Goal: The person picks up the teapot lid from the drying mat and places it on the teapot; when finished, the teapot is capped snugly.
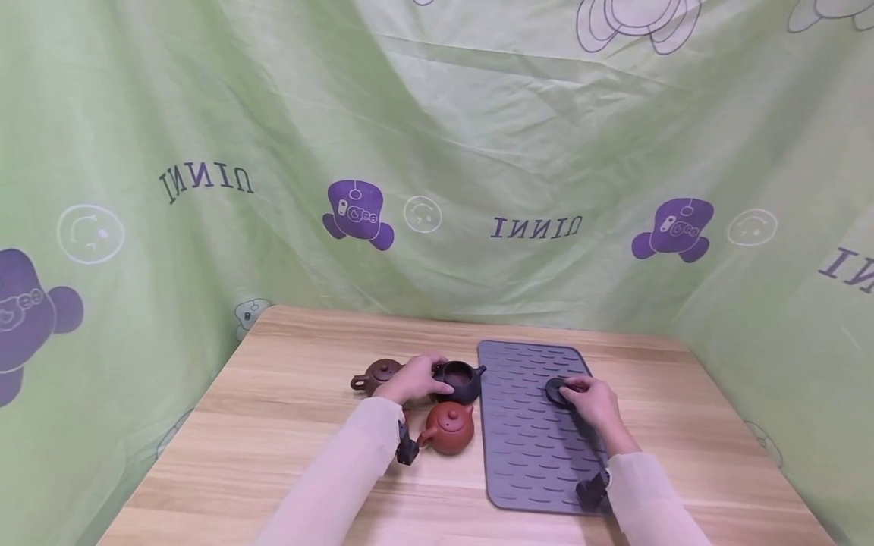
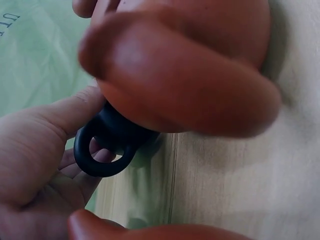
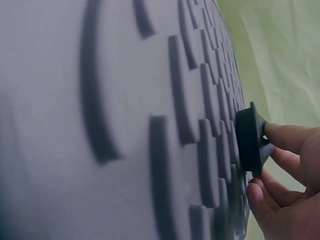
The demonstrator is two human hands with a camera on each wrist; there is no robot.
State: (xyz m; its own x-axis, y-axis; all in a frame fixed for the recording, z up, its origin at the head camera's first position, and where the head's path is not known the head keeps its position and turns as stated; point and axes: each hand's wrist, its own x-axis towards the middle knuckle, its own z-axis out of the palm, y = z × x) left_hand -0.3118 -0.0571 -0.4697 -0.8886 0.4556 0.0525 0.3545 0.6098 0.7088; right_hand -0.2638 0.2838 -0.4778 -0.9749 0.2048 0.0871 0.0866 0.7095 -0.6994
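My left hand (image 1: pixel 418 379) grips a black teapot (image 1: pixel 466 391) with no lid on it; thumb and fingers lie on either side of its body. Its loop handle (image 2: pixel 104 172) shows in the left wrist view. Over the grey ridged mat (image 1: pixel 526 462), my right hand (image 1: pixel 595 402) pinches a black teapot lid (image 3: pixel 250 140) by its knob. The lid is tilted in the right wrist view, and I cannot tell whether its edge touches the mat. A red teapot (image 1: pixel 451 429) with its lid on stands just in front of the black one.
A brown lidded teapot (image 1: pixel 379 373) stands behind my left wrist, partly covered. Another red piece (image 2: pixel 165 232) shows at the bottom of the left wrist view, mostly cut off. Everything stands on a wooden table (image 1: pixel 273 425), with a green printed curtain (image 1: pixel 437 136) around it.
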